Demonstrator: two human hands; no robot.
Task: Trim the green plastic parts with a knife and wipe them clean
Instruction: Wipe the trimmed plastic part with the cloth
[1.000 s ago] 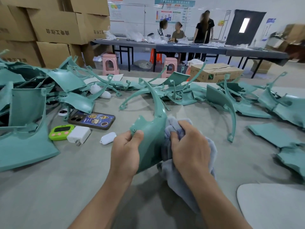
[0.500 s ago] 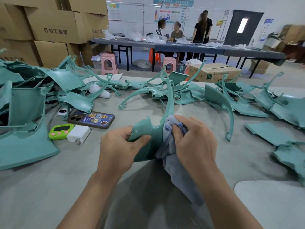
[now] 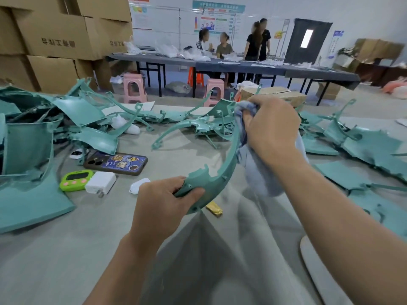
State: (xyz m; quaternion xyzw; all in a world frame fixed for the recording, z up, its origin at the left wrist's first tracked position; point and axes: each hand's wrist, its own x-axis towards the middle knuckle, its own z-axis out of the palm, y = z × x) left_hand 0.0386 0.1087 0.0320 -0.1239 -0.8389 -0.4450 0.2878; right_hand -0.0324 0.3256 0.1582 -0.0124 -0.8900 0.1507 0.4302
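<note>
While held clear of the table (image 3: pixel 55 260):
Part (image 3: pixel 222 170): curved green strip, arching up from lower left to upper right.
Cloth (image 3: pixel 259 172): blue-grey, bunched at the strip's upper end (the rest hangs down).
Right hand (image 3: pixel 273 128): clutches the cloth against the strip.
Left hand (image 3: pixel 163 205): grips the lower end.

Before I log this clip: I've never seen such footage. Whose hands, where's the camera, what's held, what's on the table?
No robot here: one camera on a person's head looks down at their bare hands. The left hand grips the wide end of a curved green plastic part; the right hand bunches a pale blue cloth against its far end. On the grey table lie more green plastic parts, a phone in a blue case, a lime-green timer and a white charger.
</note>
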